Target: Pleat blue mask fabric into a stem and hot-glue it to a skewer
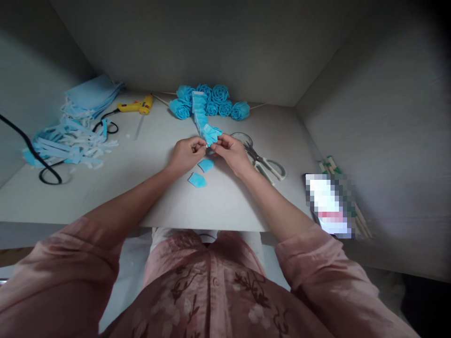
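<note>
Grey walls (207, 51) box us in at the back, left and right, and between them runs the pale desk (158, 206)! Blue roses (221, 94) crowd the far edge, scraps (66, 148) sprawl across the left, and masks (91, 96) pile up behind those. Over by the right wall, a lit phone (327, 204) half covers some sticks (363, 225). Scissors (269, 168) lie close on the right hand's (230, 152) outer side, a round ring (246, 138) partly hidden behind that hand, and the yellow glue gun (136, 107) sits up between masks and roses. A petal strip (199, 112) lies in front of the roses, reaching down to the blue bunch (212, 135): right fingers pinch it, left hand (186, 155) at its near edge, fingertips together, grip impossible to call! Just below, two loose petals (197, 180) on bare desk
</note>
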Action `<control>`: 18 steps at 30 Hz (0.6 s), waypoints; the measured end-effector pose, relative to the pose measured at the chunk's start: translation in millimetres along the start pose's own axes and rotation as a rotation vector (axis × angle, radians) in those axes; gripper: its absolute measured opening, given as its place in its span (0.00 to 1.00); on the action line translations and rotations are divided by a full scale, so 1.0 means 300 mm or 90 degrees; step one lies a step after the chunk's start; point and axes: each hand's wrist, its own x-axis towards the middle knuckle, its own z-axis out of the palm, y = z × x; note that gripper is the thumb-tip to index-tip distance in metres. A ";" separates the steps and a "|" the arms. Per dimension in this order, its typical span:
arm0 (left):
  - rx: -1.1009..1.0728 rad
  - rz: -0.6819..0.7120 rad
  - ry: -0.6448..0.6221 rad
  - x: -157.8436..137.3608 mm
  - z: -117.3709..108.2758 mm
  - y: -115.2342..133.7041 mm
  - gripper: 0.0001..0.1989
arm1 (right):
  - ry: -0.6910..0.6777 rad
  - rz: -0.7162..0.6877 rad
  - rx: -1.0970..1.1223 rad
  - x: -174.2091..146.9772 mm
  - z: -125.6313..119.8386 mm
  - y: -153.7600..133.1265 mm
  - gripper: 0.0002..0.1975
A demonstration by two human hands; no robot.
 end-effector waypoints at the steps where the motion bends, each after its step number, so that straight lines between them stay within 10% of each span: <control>1: -0.001 0.003 -0.002 0.000 0.000 -0.002 0.07 | -0.001 -0.001 -0.003 0.001 0.000 0.001 0.16; 18: 0.044 -0.011 0.051 0.015 -0.024 0.006 0.06 | 0.074 0.129 0.197 0.009 -0.030 -0.038 0.18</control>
